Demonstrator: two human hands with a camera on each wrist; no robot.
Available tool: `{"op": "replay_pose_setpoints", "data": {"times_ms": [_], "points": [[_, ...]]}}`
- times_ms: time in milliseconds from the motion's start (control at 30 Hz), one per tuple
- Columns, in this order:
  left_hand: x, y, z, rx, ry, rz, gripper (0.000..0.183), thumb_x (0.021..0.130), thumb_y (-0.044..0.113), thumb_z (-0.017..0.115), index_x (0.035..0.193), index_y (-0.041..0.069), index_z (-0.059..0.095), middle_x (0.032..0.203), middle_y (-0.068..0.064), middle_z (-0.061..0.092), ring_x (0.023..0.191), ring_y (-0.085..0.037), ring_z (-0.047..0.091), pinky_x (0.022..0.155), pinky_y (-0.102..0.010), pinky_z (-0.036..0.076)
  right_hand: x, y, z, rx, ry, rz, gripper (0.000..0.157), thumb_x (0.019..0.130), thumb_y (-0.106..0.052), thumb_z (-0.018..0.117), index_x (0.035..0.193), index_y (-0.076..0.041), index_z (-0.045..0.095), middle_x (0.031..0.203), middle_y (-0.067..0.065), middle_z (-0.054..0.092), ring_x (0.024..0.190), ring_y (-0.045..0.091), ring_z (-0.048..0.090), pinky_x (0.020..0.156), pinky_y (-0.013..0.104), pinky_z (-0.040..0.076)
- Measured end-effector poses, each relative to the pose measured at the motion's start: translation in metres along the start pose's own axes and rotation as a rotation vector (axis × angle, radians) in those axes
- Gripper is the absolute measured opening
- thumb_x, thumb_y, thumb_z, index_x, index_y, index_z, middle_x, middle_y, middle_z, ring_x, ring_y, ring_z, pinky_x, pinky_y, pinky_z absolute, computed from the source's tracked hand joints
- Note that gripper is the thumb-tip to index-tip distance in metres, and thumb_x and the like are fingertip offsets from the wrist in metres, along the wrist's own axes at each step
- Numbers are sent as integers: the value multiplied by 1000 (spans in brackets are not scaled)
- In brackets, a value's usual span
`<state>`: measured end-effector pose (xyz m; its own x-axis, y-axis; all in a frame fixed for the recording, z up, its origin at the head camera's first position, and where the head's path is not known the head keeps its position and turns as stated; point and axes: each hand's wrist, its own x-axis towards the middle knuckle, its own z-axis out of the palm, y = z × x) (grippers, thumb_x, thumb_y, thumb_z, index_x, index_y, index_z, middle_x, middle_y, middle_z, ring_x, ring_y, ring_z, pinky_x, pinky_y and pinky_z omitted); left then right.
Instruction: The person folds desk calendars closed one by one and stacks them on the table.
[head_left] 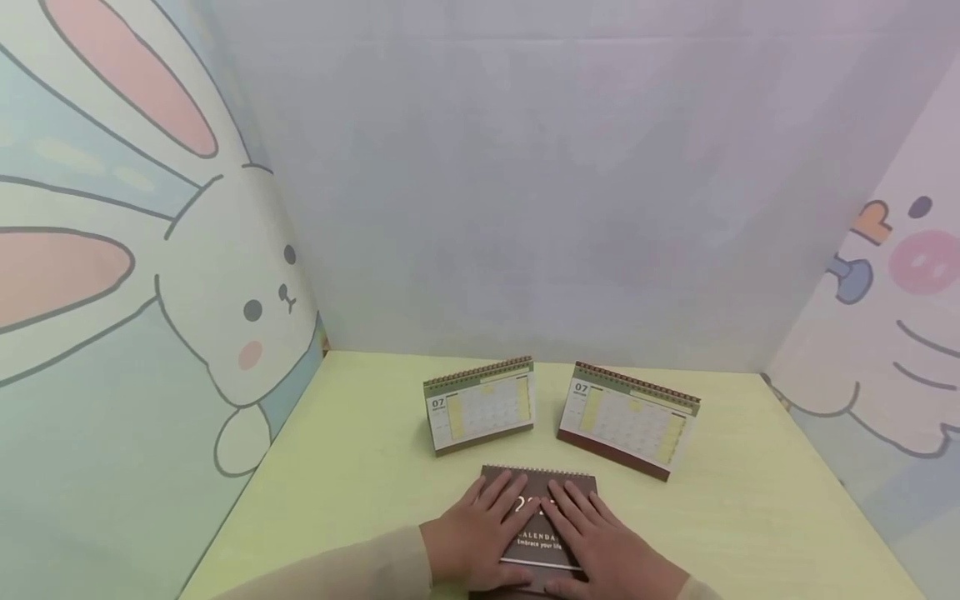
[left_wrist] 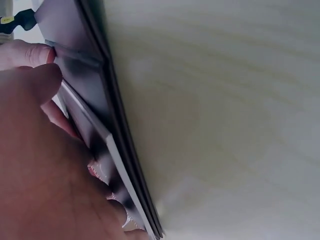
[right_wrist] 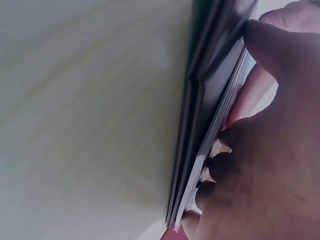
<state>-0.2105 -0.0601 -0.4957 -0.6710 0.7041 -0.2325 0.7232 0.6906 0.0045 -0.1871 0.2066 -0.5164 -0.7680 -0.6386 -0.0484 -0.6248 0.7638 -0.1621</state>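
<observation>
- Brown desk calendar [head_left: 531, 553] lies flat on the yellow tabletop [head_left: 780, 521], cover up, in front of the wearer; its near end runs out of the head view.
- Risk, likeliest: slewing. Uneven push between the palms could turn it on the smooth-looking surface.
- Risk: the page block [right_wrist: 199, 161] could shear against the folded backing boards [left_wrist: 121, 122] if the hands drag in opposite directions. Both wrist views show the layers as separate edges.
- Risk: wire spiral [head_left: 536, 470] sits just beyond the fingertips; weight shifted forward onto it might bend the coils.
- Risk: a forward shove could knock the left standing calendar [head_left: 482, 408] or the right standing calendar [head_left: 627, 422], both near the far edge.
- Left hand [head_left: 476, 533]: laid over the left half, fingers straight and fanned, angled inward; pressing, not grasping.
- Right hand [head_left: 598, 533]: near mirror of it on the right half, fingers extended and spread, gripping nothing.
- Thumbs point inward, near each other, low on the calendar.
- Fingers hide part of the printed year. How hard either palm bears down: cannot tell.
</observation>
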Motion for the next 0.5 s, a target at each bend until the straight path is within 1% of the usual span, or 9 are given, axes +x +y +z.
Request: {"op": "replay_pose_setpoints", "data": {"times_ms": [233,300,333,367,400,433,500], "points": [[0,2,1,51,-9,6,91,101,88,24,174,35,18,184,3,20,172,-23,20,136,-52,31,-5,0,6,-118,98,-52,95,102,-82,43,170,-16,38,177,12,38,160,39,44,117,56,52],[0,2,1,59,-7,7,91,101,87,23,175,34,18,184,3,19,172,-22,19,136,-52,31,-5,0,5,-134,114,-62,94,102,-81,44,169,-15,39,176,13,39,159,39,45,116,56,52],[0,2,2,62,-5,7,91,101,87,23,175,34,18,184,3,19,172,-22,19,136,-52,32,-4,0,5,-139,111,-62,93,103,-80,44,169,-15,38,176,12,39,161,37,43,116,55,52],[0,2,2,64,-5,7,91,101,87,23,175,34,18,184,2,19,172,-22,20,136,-52,32,-4,0,5,-143,113,-64,92,103,-79,45,169,-15,38,176,12,39,163,35,40,116,55,52],[-1,2,2,68,-7,6,91,101,87,22,175,33,17,184,2,19,172,-23,19,136,-53,32,-4,0,5,-152,125,-74,92,103,-78,45,169,-14,38,175,13,40,166,32,33,115,55,53],[-1,2,3,69,-10,6,92,101,87,22,175,33,17,184,2,18,172,-23,19,136,-53,32,-3,-1,6,-162,130,-79,91,104,-77,46,169,-14,38,175,13,41,170,27,21,115,56,54],[-1,2,4,64,-24,4,91,101,87,21,175,33,16,184,2,17,173,-24,17,136,-54,31,-3,-1,8,-207,164,-100,90,104,-76,46,168,-14,40,174,13,44,171,17,-2,114,52,53]]}}
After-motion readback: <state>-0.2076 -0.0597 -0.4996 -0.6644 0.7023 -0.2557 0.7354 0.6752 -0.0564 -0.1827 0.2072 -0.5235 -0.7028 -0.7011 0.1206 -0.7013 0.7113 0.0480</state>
